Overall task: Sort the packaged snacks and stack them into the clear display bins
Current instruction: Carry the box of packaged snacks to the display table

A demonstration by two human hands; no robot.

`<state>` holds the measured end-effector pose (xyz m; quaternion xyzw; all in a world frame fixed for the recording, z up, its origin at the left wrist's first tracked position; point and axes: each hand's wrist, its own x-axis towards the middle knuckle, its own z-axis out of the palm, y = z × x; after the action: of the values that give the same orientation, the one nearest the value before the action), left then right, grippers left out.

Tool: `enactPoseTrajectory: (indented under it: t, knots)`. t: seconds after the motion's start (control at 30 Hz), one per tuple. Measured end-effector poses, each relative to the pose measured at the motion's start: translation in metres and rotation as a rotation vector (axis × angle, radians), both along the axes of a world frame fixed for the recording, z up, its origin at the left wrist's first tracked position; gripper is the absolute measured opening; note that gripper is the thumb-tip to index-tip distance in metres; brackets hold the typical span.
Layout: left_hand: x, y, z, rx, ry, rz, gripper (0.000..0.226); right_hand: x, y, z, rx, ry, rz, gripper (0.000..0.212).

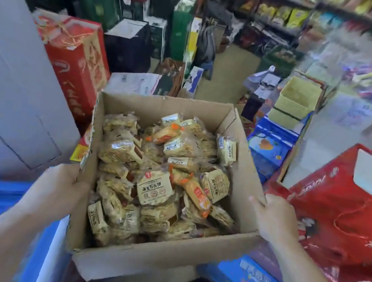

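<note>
At frame centre, an open cardboard box (pixel 156 244) full of packaged snacks (pixel 153 187) is gripped at its side walls by the left hand (pixel 64 183) and right hand (pixel 275 219), fingers curled over the rims.

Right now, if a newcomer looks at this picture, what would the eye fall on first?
First, the open cardboard box in the centre, heaped with beige snack packets and a few orange packets. The left hand grips its left wall and the right hand grips its right wall. A tall red carton stands behind at the left, and a red gift carton lies at the right.
</note>
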<state>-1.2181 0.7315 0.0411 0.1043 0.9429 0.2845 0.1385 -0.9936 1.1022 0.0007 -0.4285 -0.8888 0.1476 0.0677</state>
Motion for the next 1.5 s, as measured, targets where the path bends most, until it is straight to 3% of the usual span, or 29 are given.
enactPoseTrajectory:
  t: [0.17, 0.53, 0.67, 0.77, 1.07, 1.27, 1.5]
  knots:
    - [-0.112, 0.091, -0.006, -0.013, 0.035, -0.089, 0.016, -0.088, 0.077, -0.016, -0.007, 0.018, -0.074, 0.050]
    - [-0.307, 0.319, -0.009, -0.001, 0.044, 0.008, 0.043, -0.301, 0.313, -0.027, -0.077, 0.065, -0.069, 0.053]
    - [-0.379, 0.396, -0.010, 0.006, 0.020, 0.001, 0.036, -0.365, 0.389, -0.025, -0.075, 0.068, -0.094, 0.056]
    - [-0.438, 0.458, -0.013, -0.013, -0.006, -0.050, 0.027, -0.409, 0.445, -0.028, -0.075, 0.081, -0.126, 0.057]
    - [-0.638, 0.674, -0.022, 0.010, 0.029, -0.217, 0.039, -0.555, 0.608, -0.032, -0.052, 0.063, -0.259, 0.059]
    - [-0.745, 0.816, -0.009, -0.034, 0.057, -0.351, 0.033, -0.620, 0.701, -0.023, -0.081, 0.109, -0.409, 0.059]
    - [-0.805, 0.997, -0.018, -0.042, 0.076, -0.516, 0.033, -0.646, 0.828, -0.038, -0.092, 0.110, -0.577, 0.057]
